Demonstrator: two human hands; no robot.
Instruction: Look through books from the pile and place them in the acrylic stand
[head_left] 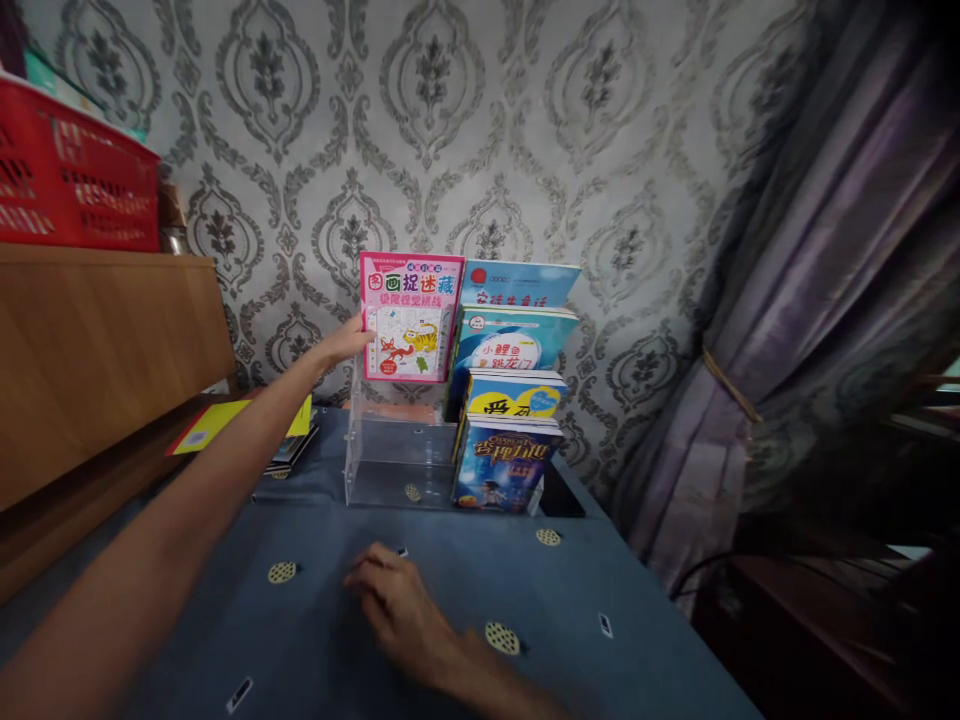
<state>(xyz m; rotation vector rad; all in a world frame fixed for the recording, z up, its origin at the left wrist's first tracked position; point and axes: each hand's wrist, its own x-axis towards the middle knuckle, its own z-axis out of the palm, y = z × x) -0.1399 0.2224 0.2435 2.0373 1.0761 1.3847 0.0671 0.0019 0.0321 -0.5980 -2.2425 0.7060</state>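
My left hand (pixel 346 342) reaches forward and grips the left edge of a pink children's book (pixel 409 316), holding it upright at the back left of a clear acrylic tiered stand (pixel 382 462). Several other picture books (pixel 511 425) stand stepped in the stand's right half. My right hand (pixel 397 598) rests on the blue patterned cloth (pixel 315 640) in front of the stand, fingers curled loosely, holding nothing I can make out.
A yellow book on a small pile (pixel 289 440) lies left of the stand. A wooden cabinet (pixel 97 350) with a red basket (pixel 71 175) on top stands at the left. A purple curtain (pixel 817 330) hangs at the right, patterned wallpaper behind.
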